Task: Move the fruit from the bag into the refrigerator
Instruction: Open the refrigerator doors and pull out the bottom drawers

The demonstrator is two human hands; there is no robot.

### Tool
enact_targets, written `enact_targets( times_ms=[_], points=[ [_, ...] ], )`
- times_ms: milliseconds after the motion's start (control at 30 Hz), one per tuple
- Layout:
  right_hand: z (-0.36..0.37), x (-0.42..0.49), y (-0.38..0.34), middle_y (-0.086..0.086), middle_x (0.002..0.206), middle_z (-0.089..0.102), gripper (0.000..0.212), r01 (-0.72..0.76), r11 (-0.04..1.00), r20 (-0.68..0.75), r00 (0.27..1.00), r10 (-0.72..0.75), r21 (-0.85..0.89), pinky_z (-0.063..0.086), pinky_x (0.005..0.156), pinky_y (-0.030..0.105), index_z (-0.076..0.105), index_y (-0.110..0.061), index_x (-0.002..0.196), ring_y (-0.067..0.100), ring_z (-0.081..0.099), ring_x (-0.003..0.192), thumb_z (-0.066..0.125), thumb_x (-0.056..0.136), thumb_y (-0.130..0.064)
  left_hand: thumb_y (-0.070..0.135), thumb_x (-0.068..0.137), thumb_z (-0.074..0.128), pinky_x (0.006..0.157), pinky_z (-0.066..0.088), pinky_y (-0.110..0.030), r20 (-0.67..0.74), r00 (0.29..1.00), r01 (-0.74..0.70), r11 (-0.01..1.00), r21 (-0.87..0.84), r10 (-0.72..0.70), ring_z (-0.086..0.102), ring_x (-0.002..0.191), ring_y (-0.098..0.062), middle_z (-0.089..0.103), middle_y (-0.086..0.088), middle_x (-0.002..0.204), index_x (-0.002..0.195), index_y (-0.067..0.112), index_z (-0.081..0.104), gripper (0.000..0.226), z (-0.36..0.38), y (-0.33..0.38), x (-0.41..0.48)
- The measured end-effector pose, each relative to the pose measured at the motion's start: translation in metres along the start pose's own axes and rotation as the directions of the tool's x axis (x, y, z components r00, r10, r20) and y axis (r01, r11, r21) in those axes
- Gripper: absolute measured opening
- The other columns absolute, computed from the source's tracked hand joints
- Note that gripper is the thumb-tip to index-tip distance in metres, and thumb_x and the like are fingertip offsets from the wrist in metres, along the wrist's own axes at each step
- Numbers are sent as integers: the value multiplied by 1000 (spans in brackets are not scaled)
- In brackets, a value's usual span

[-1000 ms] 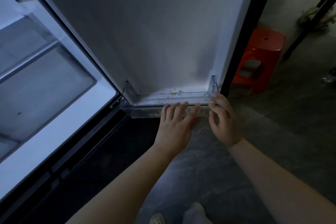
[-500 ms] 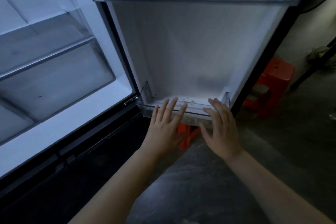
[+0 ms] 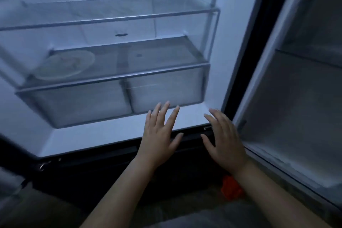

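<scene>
Refrigerator (image 3: pixel 218 83) standing open, filling the frame from nine to twelve o'clock, door (image 3: pixel 296 98) swinging out at three o'clock. Fruit and bag not showing anywhere. Left hand (image 3: pixel 159 135) hovering palm down near six o'clock, fingers spreading, gripping nothing, tips reaching over the white sill below the right crisper drawer (image 3: pixel 166 90). Right hand (image 3: pixel 224 140) hovering just beside it toward four o'clock, likewise splayed and holding nothing, well clear of the left. Pale round plate (image 3: pixel 64 65) lying on the glass shelf (image 3: pixel 114 77) at ten o'clock. Something orange (image 3: pixel 231 189) peeking out on the floor at five o'clock, under the right forearm.
</scene>
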State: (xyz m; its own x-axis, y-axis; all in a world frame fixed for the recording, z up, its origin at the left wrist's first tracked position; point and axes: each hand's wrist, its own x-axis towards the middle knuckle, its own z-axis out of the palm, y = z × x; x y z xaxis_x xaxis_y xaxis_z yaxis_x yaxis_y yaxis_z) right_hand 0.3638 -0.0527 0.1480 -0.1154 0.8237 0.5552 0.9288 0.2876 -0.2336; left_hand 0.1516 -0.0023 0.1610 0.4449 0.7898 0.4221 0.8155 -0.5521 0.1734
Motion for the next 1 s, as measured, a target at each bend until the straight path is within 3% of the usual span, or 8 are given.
enact_targets(
  times_ms=[300, 500, 700, 1000],
  points=[
    [91, 128, -79, 11, 145, 37, 55, 92, 995, 47, 994, -94, 49, 32, 108, 41, 40, -10, 138, 27, 33, 136, 48, 88, -34, 52, 85, 37, 116, 7, -43, -53, 979, 200, 974, 110, -195, 15, 141, -27, 23, -7, 154, 149, 25, 21, 71, -35, -146, 21],
    [142, 184, -105, 13, 150, 30, 63, 63, 998, 115, 991, -64, 13, 32, 107, 44, 37, -11, 140, 30, 25, 138, 62, 85, -29, 50, 85, 38, 112, 17, -50, -10, 978, 208, 957, 202, -210, 19, 141, -29, 26, -10, 153, 148, 21, 22, 71, -23, -213, 48],
    [174, 224, -116, 14, 153, 25, 70, 104, 994, 149, 984, -99, -28, 11, 117, 41, 31, -5, 144, 27, 13, 144, 62, 85, -27, 40, 86, 57, 110, 21, -54, -18, 980, 196, 958, 210, -196, 31, 137, -34, 37, -14, 147, 145, 16, 33, 68, -6, -243, 73],
    [194, 230, -109, 13, 144, 38, 72, 104, 994, 143, 985, -100, -18, 15, 116, 44, 32, -6, 143, 29, 25, 139, 65, 80, -19, 36, 78, 66, 109, 28, -55, -118, 967, 245, 947, 207, -224, 32, 131, -31, 46, -13, 137, 139, 17, 41, 69, 11, -245, 80]
  ],
)
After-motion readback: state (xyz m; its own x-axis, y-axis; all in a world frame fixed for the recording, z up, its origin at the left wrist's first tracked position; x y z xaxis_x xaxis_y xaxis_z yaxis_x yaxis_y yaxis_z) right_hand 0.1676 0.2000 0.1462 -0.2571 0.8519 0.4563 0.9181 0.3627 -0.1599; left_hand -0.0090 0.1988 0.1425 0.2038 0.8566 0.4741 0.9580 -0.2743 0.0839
